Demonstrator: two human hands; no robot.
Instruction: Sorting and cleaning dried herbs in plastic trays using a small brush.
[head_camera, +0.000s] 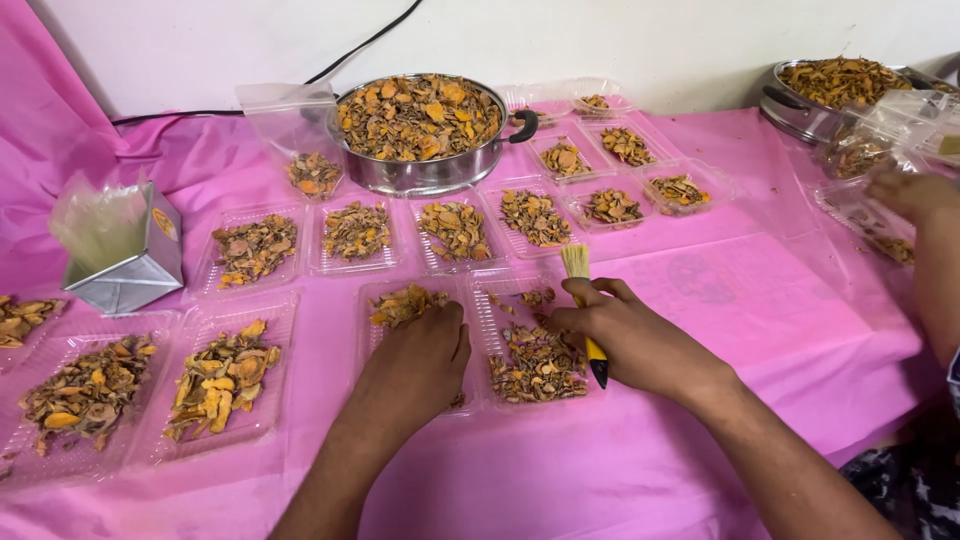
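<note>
My left hand lies palm down on a clear plastic tray of dried orange-brown slices, fingers curled over its contents. My right hand grips a small brush with pale bristles pointing up and a yellow and black handle, held over the neighbouring clear tray of the same dried slices. Both trays sit side by side on the pink cloth near its front edge.
Several more filled clear trays lie in rows. A steel pot of dried slices stands at the back, another steel pot at far right. A metal box with clear bags stands left. Another person's hand reaches in at right.
</note>
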